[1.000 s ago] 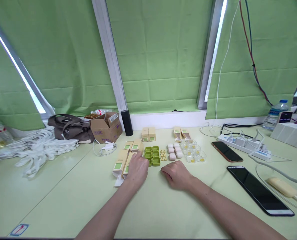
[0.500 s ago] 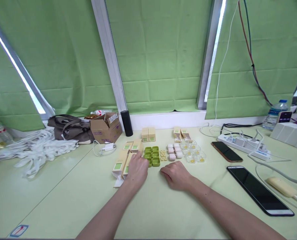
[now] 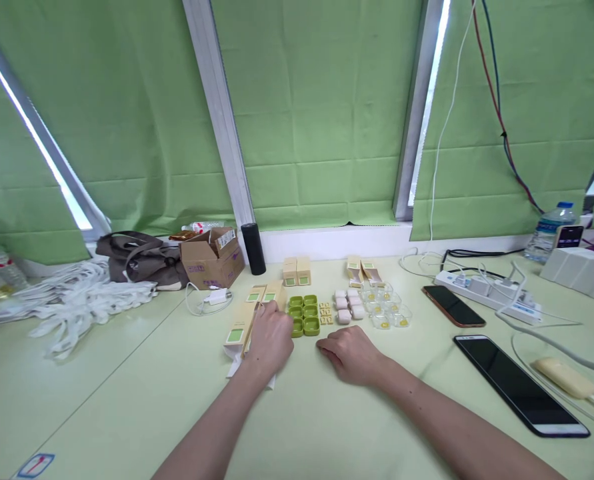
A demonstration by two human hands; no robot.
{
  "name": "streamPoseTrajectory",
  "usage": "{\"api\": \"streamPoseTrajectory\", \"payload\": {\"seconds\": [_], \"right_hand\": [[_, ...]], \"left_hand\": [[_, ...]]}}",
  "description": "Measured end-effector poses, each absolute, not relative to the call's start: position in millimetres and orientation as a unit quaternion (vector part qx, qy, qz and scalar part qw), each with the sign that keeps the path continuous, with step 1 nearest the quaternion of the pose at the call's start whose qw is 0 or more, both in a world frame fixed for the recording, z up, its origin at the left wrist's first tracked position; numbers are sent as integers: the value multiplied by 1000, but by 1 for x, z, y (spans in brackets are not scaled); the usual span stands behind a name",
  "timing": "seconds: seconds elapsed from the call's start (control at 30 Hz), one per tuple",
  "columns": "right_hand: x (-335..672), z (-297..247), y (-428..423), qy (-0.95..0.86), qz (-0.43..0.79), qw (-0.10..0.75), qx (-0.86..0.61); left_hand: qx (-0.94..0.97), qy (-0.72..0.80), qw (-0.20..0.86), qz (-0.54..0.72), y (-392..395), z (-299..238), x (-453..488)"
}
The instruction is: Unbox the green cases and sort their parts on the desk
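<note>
My left hand point(image 3: 269, 339) lies over a flat beige box with a green label point(image 3: 237, 325), one of several beige boxes left of centre; its fingers curl around a second such box, mostly hidden beneath it. Just right of its fingertips sit green trays point(image 3: 305, 315). My right hand point(image 3: 353, 354) rests on the table point(image 3: 127, 400) as a loose fist with nothing visible in it. Beyond it lie small yellow pieces point(image 3: 325, 312), pink cases point(image 3: 349, 305) and clear containers point(image 3: 387, 309).
Upright beige boxes point(image 3: 297, 270) stand at the back. A cardboard box point(image 3: 211, 257), black cylinder point(image 3: 253, 247), brown bag point(image 3: 139, 256) and white straps point(image 3: 71, 300) lie left. A phone point(image 3: 454, 306), large dark screen point(image 3: 521, 385), power strip point(image 3: 491, 292) and bottle point(image 3: 547, 233) are right.
My left hand has slid slightly left and towards me, now covering more of the flat beige boxes. My right hand has crept a little left and stays curled.
</note>
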State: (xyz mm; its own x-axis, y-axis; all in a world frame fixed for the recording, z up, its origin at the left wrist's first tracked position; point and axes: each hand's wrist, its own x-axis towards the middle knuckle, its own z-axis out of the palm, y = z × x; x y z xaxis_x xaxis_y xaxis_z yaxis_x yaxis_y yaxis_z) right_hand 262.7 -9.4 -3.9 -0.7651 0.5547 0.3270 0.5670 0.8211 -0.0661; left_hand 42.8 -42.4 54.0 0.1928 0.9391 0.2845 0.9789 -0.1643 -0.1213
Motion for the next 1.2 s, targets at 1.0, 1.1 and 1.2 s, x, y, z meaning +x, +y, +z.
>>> {"api": "streamPoseTrajectory", "payload": {"seconds": [1.0,1.1,1.2], "right_hand": [[263,-1,-9,-938,-1,170,-303],[263,-1,-9,-938,-4,172,-302],[263,0,-9,-938,-3,171,-300]], "left_hand": [[-729,-673,99,-70,128,55,25],[-735,-669,82,-72,135,53,26],[-751,-651,71,-88,136,53,29]]}}
